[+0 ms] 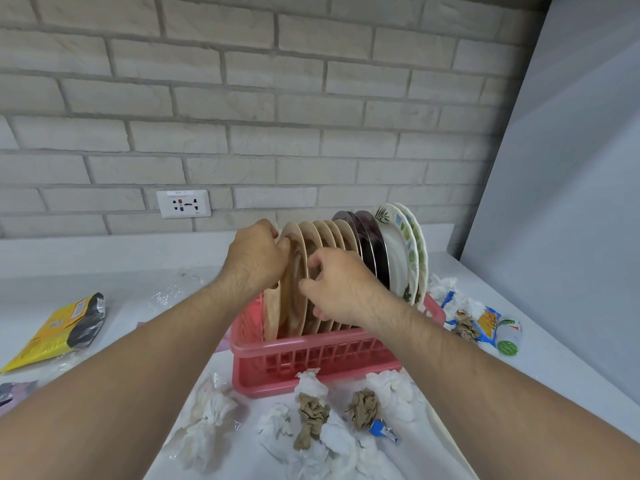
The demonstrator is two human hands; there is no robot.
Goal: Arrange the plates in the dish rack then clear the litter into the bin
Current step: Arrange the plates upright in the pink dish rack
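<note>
A pink dish rack [311, 355] stands on the white counter with several plates upright in it: beige ones at the left, dark steel ones [372, 244] in the middle, white patterned ones [403, 251] at the right. My left hand [256, 258] grips the rim of the nearest beige plate [294, 271] from the left. My right hand [343, 285] pinches the same plate's right edge. Crumpled white tissues [313, 384] and brown paper balls [363, 407] lie in front of the rack.
A yellow and black packet [59, 327] lies at the left. More tissues and a blue wrapper [485, 320] lie right of the rack, with a small green and white cup [509, 337]. Clear plastic film [173, 292] lies behind. A wall socket [183, 203] is on the brick wall.
</note>
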